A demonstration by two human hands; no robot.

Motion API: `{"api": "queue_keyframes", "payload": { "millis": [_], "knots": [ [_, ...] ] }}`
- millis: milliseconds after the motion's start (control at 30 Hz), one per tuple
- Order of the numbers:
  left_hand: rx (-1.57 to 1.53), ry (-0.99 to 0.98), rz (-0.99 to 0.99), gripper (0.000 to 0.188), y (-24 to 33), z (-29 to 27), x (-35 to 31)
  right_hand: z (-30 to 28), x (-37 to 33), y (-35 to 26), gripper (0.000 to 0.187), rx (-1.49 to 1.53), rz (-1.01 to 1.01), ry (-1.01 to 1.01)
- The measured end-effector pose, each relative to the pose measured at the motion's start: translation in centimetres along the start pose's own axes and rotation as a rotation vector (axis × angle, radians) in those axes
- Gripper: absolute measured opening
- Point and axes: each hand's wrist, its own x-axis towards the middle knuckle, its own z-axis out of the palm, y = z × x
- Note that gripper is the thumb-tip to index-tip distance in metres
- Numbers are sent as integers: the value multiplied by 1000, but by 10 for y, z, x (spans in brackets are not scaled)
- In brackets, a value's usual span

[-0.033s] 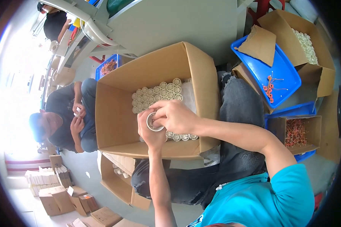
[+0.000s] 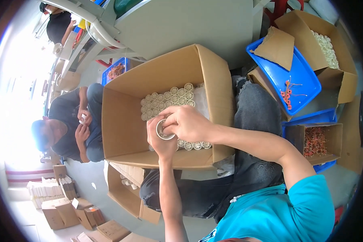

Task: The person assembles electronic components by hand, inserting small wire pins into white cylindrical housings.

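Above the open cardboard box (image 2: pixel 123 127), my left hand (image 2: pixel 161 148) is wrapped round a white, round, cup-shaped part (image 2: pixel 165 138), its open end facing up. My right hand (image 2: pixel 193 124) has its fingers bent together into that opening. Whatever the fingertips grip inside is hidden. Below both hands, rows of similar white round parts (image 2: pixel 165 97) are packed in the box, with ribbed or patterned ends showing. A translucent plastic sheet (image 2: pixel 201 101) lies along the right side of the rows.
At right, a blue tray (image 2: pixel 302 84) holds several orange-red wired pieces (image 2: pixel 287 94). Beneath it a small carton (image 2: pixel 336 139) contains many more; another carton (image 2: pixel 300 32) holds small white parts. A person (image 2: pixel 64 129) sits left of the box. A grey panel (image 2: pixel 177 24) stands beyond.
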Motion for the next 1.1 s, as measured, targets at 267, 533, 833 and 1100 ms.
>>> {"api": "queue_keyframes", "payload": {
  "millis": [267,533,833,1100],
  "knots": [
    [-7,26,-3,47,1,5,-2,-7,-1,5,22,-47,-14,-49],
    [-18,39,-16,45,5,6,-1,-4,-1,1,17,19,7,5],
    [119,-8,8,41,9,-1,1,13,-4,13,14,-45,-81,98],
    [173,-13,63,39,6,-3,-2,14,-3,15,17,92,-62,83]
  ]
}}
